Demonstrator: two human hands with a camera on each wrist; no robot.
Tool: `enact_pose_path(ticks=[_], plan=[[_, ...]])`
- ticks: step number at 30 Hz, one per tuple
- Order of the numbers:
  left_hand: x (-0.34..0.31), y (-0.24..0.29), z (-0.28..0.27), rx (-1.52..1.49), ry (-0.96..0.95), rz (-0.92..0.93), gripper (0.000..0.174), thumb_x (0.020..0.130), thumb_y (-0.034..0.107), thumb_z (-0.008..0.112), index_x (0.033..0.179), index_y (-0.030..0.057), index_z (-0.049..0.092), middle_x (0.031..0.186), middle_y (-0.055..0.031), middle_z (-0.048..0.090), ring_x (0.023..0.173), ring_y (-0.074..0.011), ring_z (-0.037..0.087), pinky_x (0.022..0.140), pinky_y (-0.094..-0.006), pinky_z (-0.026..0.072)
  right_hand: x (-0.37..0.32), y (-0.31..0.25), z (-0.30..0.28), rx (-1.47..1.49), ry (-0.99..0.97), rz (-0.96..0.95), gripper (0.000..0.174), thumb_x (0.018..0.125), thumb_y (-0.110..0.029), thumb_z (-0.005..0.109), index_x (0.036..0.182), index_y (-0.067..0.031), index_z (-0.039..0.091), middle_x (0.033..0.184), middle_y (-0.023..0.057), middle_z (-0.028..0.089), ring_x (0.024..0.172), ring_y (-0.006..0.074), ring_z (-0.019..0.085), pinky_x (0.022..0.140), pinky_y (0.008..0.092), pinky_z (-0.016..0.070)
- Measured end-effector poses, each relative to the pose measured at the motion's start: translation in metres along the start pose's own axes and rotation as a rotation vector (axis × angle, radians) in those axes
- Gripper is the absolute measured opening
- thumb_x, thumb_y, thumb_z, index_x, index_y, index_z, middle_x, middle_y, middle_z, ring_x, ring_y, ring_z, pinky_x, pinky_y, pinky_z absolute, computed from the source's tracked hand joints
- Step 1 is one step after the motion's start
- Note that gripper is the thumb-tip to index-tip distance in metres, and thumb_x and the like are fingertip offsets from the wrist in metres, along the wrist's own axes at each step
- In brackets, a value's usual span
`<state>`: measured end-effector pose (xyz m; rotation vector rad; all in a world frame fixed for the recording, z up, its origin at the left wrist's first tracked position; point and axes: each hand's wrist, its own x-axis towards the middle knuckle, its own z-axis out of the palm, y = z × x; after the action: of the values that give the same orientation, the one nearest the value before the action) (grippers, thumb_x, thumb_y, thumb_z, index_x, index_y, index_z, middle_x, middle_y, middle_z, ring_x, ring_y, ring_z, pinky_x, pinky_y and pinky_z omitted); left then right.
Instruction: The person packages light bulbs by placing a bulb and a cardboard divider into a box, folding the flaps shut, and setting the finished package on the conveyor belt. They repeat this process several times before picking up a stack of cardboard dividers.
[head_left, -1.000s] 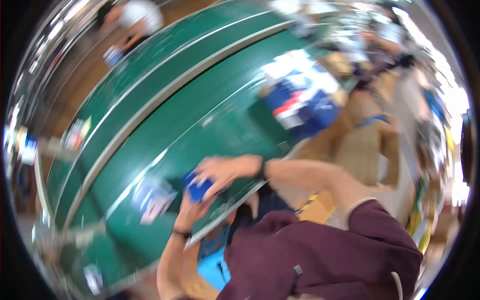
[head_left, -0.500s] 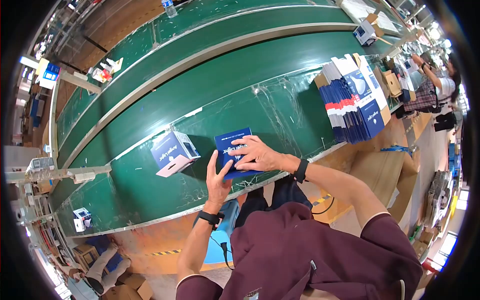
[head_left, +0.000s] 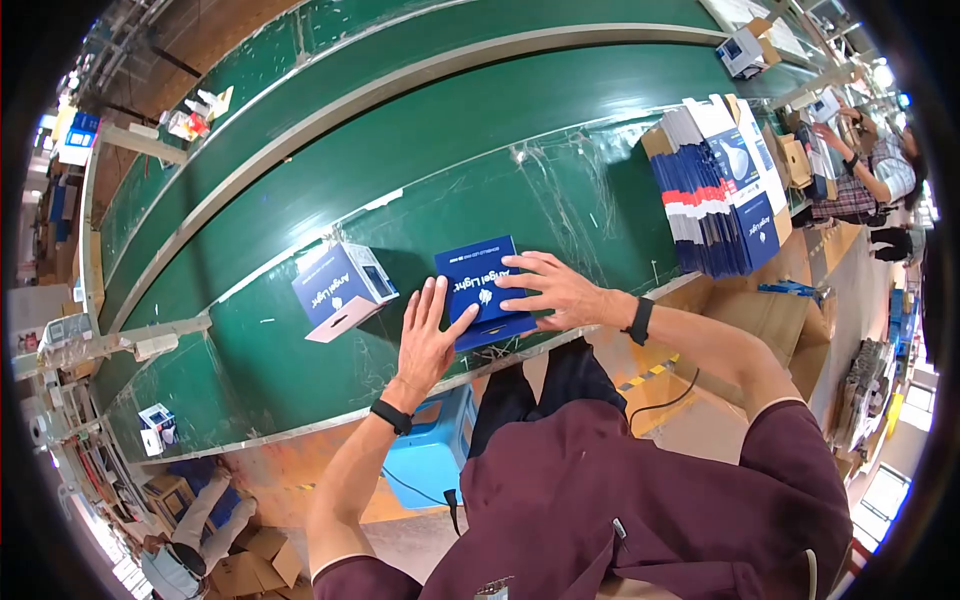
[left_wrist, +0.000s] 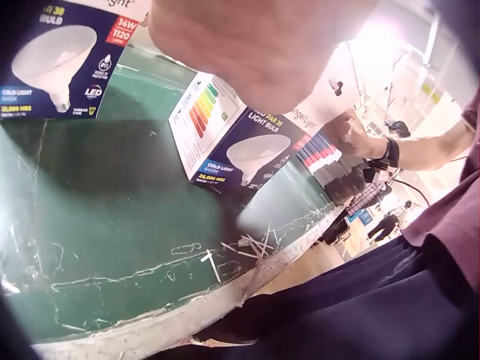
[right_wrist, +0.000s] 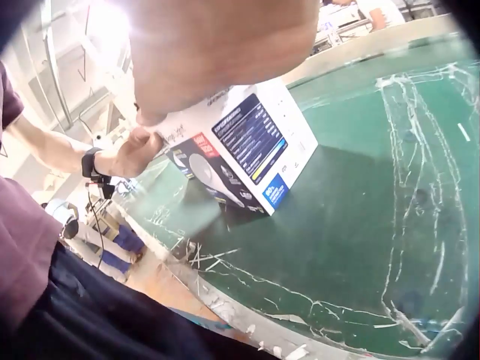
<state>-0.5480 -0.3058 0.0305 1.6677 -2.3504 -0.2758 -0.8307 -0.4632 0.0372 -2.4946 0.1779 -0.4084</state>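
Observation:
A blue and white light bulb box stands on the green workbench in front of the person, its lettered blue top facing up. The left hand lies at the box's left edge with straight fingers, its thumb pressing near the front flap. From the other side the right hand rests spread fingers on the top, its thumb down by the near right edge. Printed sides of this box show bulb pictures in both wrist views. To its left stands a second bulb box, with a pale flap sticking out.
A thick stack of flattened bulb cartons stands on the bench at right. A small box sits at the far left. Below the front edge is a blue stool. Another person works at the far right.
The hands have spread apart on the box, the left out to its left edge and the right toward its right edge, uncovering more of the top. The head view has shifted slightly.

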Motion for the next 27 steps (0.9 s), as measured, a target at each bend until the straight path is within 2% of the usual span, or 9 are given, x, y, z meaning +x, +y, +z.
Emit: enact_pose_path(ticks=[1, 4, 5, 8, 14, 18, 19, 22, 27], plan=[[-0.001, 0.005, 0.001, -0.103, 0.032, -0.038, 0.078, 0.079, 0.000, 0.068, 0.151, 0.0289, 0.056, 0.167, -0.0290, 0.028, 0.154, -0.0475, 0.031, 0.123, -0.0574, 0.0293, 0.003, 0.003, 0.007, -0.048, -0.011, -0.012, 0.062, 0.081, -0.026, 0.087, 0.139, -0.0264, 0.063, 0.161, 0.0062, 0.048, 0.153, 0.0368, 0.035, 0.122, 0.0583, 0.0310], [-0.004, 0.009, 0.003, -0.333, 0.092, -0.119, 0.080, 0.077, -0.003, 0.071, 0.151, 0.0272, 0.056, 0.167, -0.0286, 0.028, 0.148, -0.0469, 0.040, 0.118, -0.0549, 0.0380, 0.005, 0.016, 0.016, -0.025, -0.004, -0.045, 0.075, 0.073, -0.013, 0.087, 0.141, -0.0301, 0.062, 0.161, 0.0057, 0.048, 0.154, 0.0378, 0.035, 0.122, 0.0602, 0.0305], [-0.006, 0.014, 0.007, -0.486, 0.150, -0.245, 0.079, 0.077, -0.002, 0.078, 0.150, 0.0223, 0.057, 0.166, -0.0294, 0.030, 0.139, -0.0449, 0.052, 0.109, -0.0507, 0.0483, 0.008, 0.017, 0.013, 0.015, 0.016, -0.059, 0.077, 0.072, -0.010, 0.086, 0.142, -0.0302, 0.062, 0.162, 0.0055, 0.048, 0.154, 0.0384, 0.035, 0.122, 0.0604, 0.0304], [-0.020, 0.026, 0.022, -0.563, 0.359, -0.317, 0.078, 0.077, 0.006, 0.088, 0.148, 0.0124, 0.056, 0.167, -0.0286, 0.029, 0.133, -0.0440, 0.059, 0.102, -0.0492, 0.0549, 0.002, 0.015, 0.017, 0.082, 0.018, -0.028, 0.081, 0.069, -0.008, 0.086, 0.142, -0.0312, 0.062, 0.162, 0.0042, 0.048, 0.153, 0.0391, 0.037, 0.122, 0.0628, 0.0295], [-0.012, 0.011, 0.058, -0.542, 0.400, -0.201, 0.089, 0.066, 0.002, 0.088, 0.149, 0.0160, 0.056, 0.163, -0.0306, 0.037, 0.134, -0.0453, 0.058, 0.104, -0.0491, 0.0522, 0.007, 0.024, 0.013, 0.097, -0.043, -0.051, 0.084, 0.064, -0.003, 0.087, 0.140, -0.0306, 0.065, 0.160, 0.0045, 0.051, 0.151, 0.0392, 0.040, 0.121, 0.0644, 0.0310], [-0.001, 0.008, 0.057, -0.553, 0.439, -0.187, 0.080, 0.073, 0.012, 0.085, 0.148, 0.0193, 0.059, 0.163, -0.0322, 0.035, 0.134, -0.0510, 0.055, 0.106, -0.0537, 0.0499, 0.006, 0.027, 0.020, 0.124, -0.018, -0.023, 0.068, 0.077, -0.021, 0.086, 0.140, -0.0315, 0.066, 0.157, 0.0038, 0.055, 0.150, 0.0378, 0.041, 0.121, 0.0641, 0.0311], [-0.002, 0.011, 0.055, -0.588, 0.417, -0.227, 0.065, 0.077, 0.020, 0.083, 0.140, 0.0208, 0.067, 0.162, -0.0341, 0.037, 0.137, -0.0534, 0.052, 0.109, -0.0562, 0.0472, 0.005, 0.029, 0.022, 0.125, -0.013, -0.022, 0.056, 0.083, -0.036, 0.082, 0.137, -0.0311, 0.069, 0.154, 0.0043, 0.058, 0.149, 0.0376, 0.043, 0.121, 0.0638, 0.0305], [0.002, 0.010, 0.069, -0.721, 0.485, -0.217, 0.053, 0.076, 0.020, 0.084, 0.129, 0.0201, 0.075, 0.159, -0.0350, 0.041, 0.141, -0.0537, 0.050, 0.112, -0.0559, 0.0459, 0.001, 0.036, 0.032, 0.169, 0.048, -0.038, 0.051, 0.084, -0.042, 0.081, 0.133, -0.0292, 0.072, 0.151, 0.0053, 0.060, 0.148, 0.0373, 0.044, 0.120, 0.0639, 0.0297], [0.005, 0.033, 0.059, -0.826, 0.519, -0.414, 0.043, 0.082, 0.010, 0.081, 0.124, 0.0148, 0.078, 0.158, -0.0337, 0.043, 0.143, -0.0486, 0.050, 0.114, -0.0476, 0.0455, 0.009, 0.016, 0.020, 0.205, 0.084, 0.072, 0.054, 0.081, -0.027, 0.087, 0.132, -0.0232, 0.073, 0.153, 0.0103, 0.057, 0.150, 0.0380, 0.040, 0.122, 0.0593, 0.0274]])
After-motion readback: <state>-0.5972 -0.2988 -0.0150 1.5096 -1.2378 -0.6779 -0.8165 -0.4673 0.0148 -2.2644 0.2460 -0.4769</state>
